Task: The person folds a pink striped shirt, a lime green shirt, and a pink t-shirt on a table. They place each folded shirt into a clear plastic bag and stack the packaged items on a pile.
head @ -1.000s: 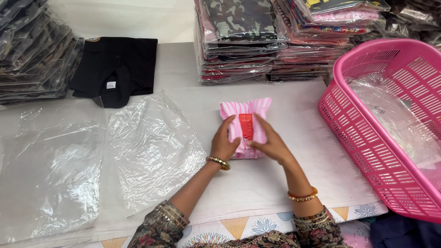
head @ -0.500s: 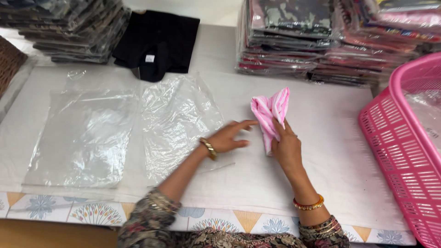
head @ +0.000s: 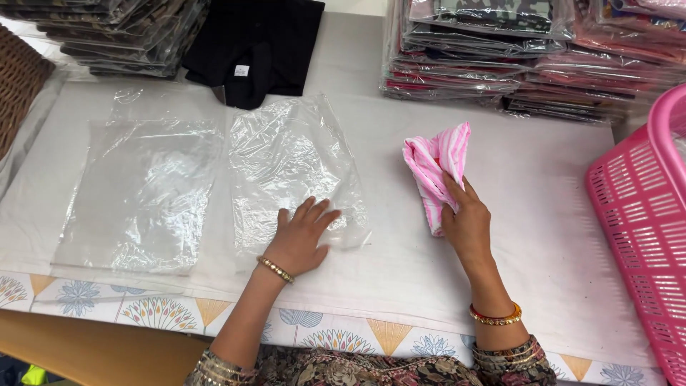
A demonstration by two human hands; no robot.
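A folded pink striped cloth (head: 434, 166) is gripped by the right hand (head: 466, 221), fingers closed around its lower end, so it's propped up off the table (head: 529, 186) with its long axis running toward the far edge. The left hand (head: 304, 237) is laid flat and open on the near corner of a clear plastic bag (head: 293, 168), nothing grasped. So the bag lies just left of the cloth, near but not touching. A second bag (head: 139, 189) is spread further left, and a pink basket (head: 639, 229) sits at the right edge.

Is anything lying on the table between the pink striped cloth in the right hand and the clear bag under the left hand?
Nothing visible. Only bare white table cover lies between the pink striped cloth, held by the right hand, and the clear bag under the left hand.
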